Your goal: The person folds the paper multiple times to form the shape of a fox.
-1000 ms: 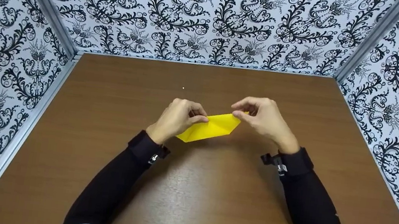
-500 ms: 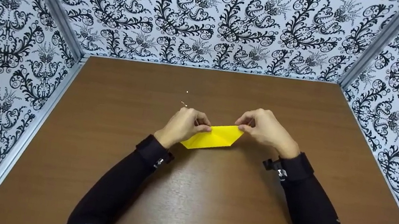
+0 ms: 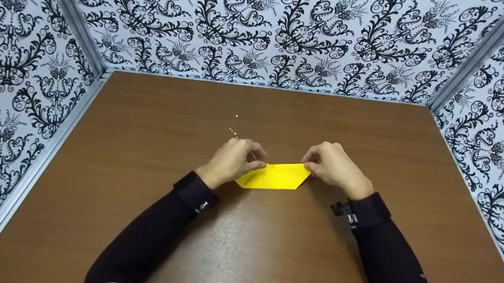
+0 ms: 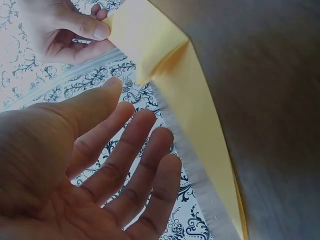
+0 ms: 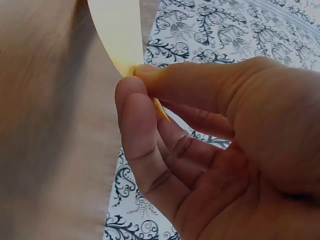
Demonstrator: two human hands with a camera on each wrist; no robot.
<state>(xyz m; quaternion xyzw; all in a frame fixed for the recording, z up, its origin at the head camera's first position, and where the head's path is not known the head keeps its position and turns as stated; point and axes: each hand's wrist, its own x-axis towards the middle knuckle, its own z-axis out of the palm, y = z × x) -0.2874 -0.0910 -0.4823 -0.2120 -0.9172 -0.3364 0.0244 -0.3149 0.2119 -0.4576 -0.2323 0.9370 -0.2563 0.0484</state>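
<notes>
A folded piece of yellow paper [image 3: 276, 176] is between my two hands, low over the brown table [image 3: 246, 257]. My right hand [image 3: 338, 169] pinches its right corner between thumb and fingertips. A small yellow tip pokes out past that pinch in the right wrist view. At the paper's upper edge is my left hand [image 3: 232, 161], covering part of its left side. Seen from the left wrist, the left hand [image 4: 105, 160] has its thumb and fingers spread beside the yellow paper [image 4: 195, 105], apart from it. A raised fold shows midway along the sheet there.
Patterned black-and-white panels [image 3: 248, 19] enclose the table at the back and both sides, with grey metal posts [image 3: 63, 4] at the corners. Tiny white specks [image 3: 234, 131] lie on the table beyond my left hand.
The paper and both hands have come slightly nearer to me. The paper looks flatter and more level, and my right hand has shifted a little right. The head view has tilted slightly.
</notes>
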